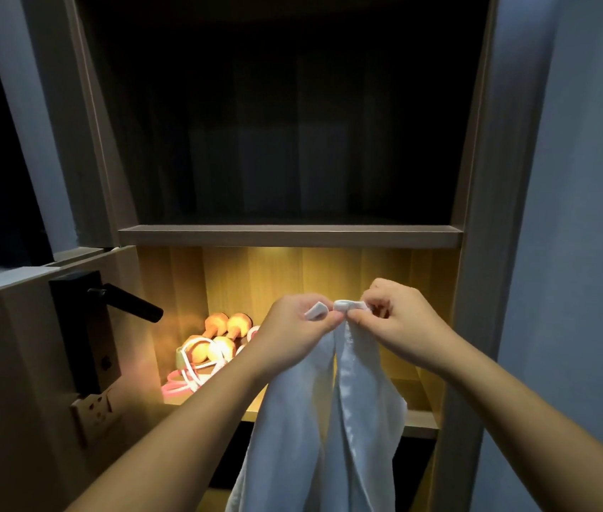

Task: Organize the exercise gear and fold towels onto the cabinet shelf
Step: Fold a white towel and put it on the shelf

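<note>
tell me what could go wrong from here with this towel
1. The left hand and right hand pinch only the top corners of the white towel; a corner could slip, spoiling the fold.
2. The towel hangs below the front edge of the lit shelf and might snag there.
3. The dumbbells and looped cord crowd the shelf's left side; the towel could land on them.

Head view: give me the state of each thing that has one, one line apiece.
towel: unfolded, hanging, two top corners held together.
left hand: pinches one towel corner.
right hand: pinches the other corner.
dumbbells: lying on the lit shelf, left side.
pink and white cords: looped loosely in front of the dumbbells.
lit shelf: light on.
upper shelf: dark, contents not discernible.
</note>
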`<action>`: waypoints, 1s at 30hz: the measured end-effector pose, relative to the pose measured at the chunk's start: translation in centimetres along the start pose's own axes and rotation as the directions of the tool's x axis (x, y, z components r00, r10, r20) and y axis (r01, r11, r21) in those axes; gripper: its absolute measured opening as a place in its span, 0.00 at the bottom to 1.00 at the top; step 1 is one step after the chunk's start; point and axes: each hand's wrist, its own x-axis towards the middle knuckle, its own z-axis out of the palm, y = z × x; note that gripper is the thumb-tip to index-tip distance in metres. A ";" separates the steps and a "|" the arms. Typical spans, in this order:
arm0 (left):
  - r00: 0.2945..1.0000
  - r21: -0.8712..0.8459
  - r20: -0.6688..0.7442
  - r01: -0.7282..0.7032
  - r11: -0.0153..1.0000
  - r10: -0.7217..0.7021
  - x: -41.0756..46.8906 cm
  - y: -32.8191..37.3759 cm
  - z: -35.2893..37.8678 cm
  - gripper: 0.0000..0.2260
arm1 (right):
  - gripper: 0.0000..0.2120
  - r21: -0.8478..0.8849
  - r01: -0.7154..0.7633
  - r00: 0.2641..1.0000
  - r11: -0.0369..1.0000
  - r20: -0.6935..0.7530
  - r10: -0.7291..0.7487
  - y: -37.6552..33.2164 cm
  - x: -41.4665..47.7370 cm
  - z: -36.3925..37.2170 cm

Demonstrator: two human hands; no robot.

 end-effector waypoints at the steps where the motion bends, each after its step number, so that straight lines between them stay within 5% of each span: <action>1: 1.000 0.018 -0.001 -0.010 1.000 0.010 0.1 0.0 0.2 0.08 | 0.15 0.087 -0.004 1.000 0.996 -0.013 0.005 0.2 0.0 0.1; 4: 0.999 0.071 0.003 -0.041 0.997 0.041 0.7 0.2 -0.2 0.08 | 0.16 0.335 -0.029 0.999 0.942 -0.032 0.042 0.5 0.1 0.4; 10: 0.998 0.083 0.044 -0.053 0.995 0.050 1.9 0.7 -2.1 0.10 | 0.13 0.371 -0.118 0.985 0.921 0.160 0.062 0.3 1.0 -0.1; 16: 0.948 0.064 0.050 0.311 0.948 -0.314 2.1 0.7 -2.5 0.09 | 0.12 0.425 -0.024 0.998 0.905 0.055 0.001 -0.8 1.4 1.0; 19: 0.930 -0.027 0.141 0.346 0.938 -0.339 1.9 0.8 -3.1 0.14 | 0.08 0.500 -0.031 0.998 0.866 0.062 0.000 -1.5 1.3 1.7; 24: 0.910 -0.126 -0.093 0.392 0.911 -0.404 2.0 0.5 -3.4 0.10 | 0.07 0.573 -0.077 0.994 0.816 0.103 0.022 -2.5 2.0 2.9; 30: 0.925 -0.173 -0.111 0.342 0.924 -0.363 1.3 0.8 -3.2 0.11 | 0.08 0.592 -0.138 0.989 0.794 0.034 0.147 -3.2 3.0 4.3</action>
